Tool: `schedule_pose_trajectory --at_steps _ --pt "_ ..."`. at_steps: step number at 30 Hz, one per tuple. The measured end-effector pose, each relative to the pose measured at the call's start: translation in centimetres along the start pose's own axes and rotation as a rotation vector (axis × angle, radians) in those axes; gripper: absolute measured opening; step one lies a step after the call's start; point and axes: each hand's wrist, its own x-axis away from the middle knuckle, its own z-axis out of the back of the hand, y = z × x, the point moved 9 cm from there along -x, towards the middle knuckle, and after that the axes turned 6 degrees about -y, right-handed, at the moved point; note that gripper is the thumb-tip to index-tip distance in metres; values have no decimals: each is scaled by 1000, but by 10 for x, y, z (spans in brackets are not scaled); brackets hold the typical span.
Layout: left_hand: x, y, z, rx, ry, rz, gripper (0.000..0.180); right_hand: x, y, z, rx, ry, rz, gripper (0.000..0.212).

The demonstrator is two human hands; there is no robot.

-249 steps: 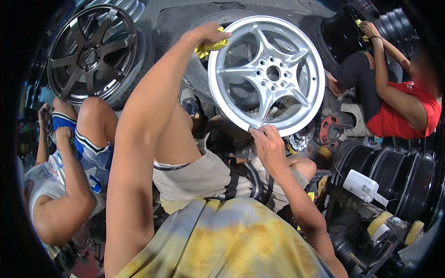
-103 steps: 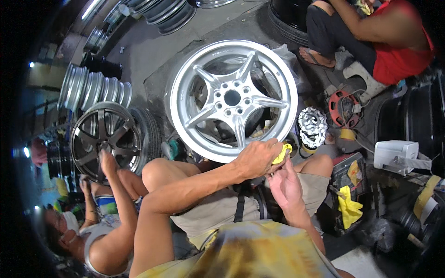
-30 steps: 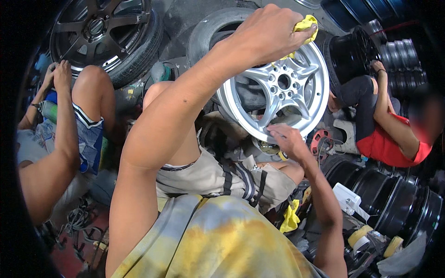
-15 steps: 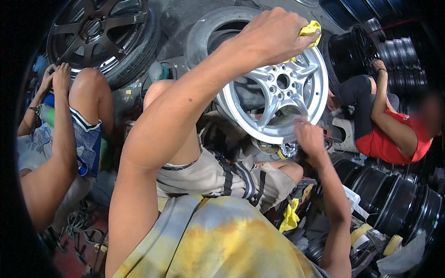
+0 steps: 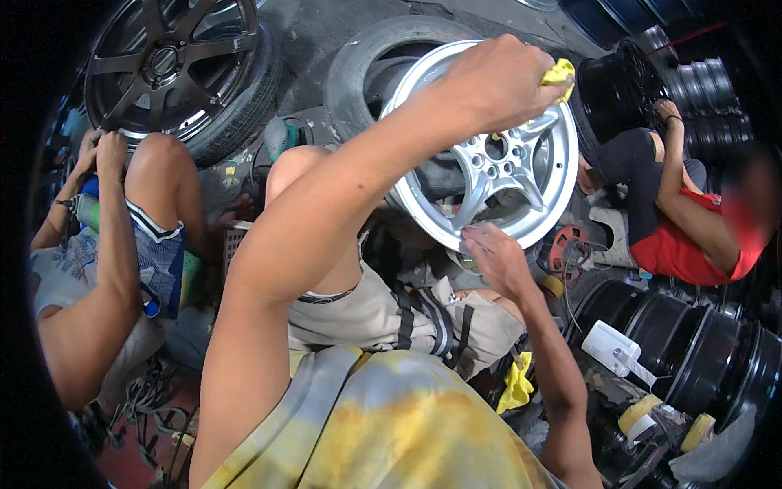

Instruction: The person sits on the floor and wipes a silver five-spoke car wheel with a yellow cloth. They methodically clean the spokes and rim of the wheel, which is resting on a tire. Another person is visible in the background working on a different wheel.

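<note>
In front of me a silver spoked wheel rim (image 5: 562,175) stands tilted, partly hidden behind my left forearm. My left hand (image 5: 507,81) reaches over its upper side, closed round a crumpled yellow cloth (image 5: 559,79) that pokes out past the fingers. At the lower edge of the rim is my right hand (image 5: 498,259), its fingers curled against the edge; the thumb side is hard to make out. Behind the rim lies a bare tire (image 5: 350,73). A second yellow cloth (image 5: 516,383) hangs beside my right thigh.
A dark spoked wheel (image 5: 208,57) lies on a tire at the far left, near a person's hands (image 5: 110,151). On the right another person in red (image 5: 692,240) touches a black rim (image 5: 607,85). Black rims (image 5: 676,342) and tape rolls (image 5: 639,414) sit near my right arm.
My right hand has moved left along the lower edge of the silver rim. My left hand, with the yellow cloth, has come slightly nearer and lower.
</note>
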Motion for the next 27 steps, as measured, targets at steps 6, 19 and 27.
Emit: schedule_pose_trajectory --at_steps 6,19,27 --pt "1 -6 0 -16 29 -4 44 24 37 5 169 -82 -218 18" --pt "-1 -9 -4 25 -26 42 41 30 78 30 452 -168 -61 17" --pt "-2 -9 -8 -31 -51 48 47 29 71 47 420 -180 -126 17"
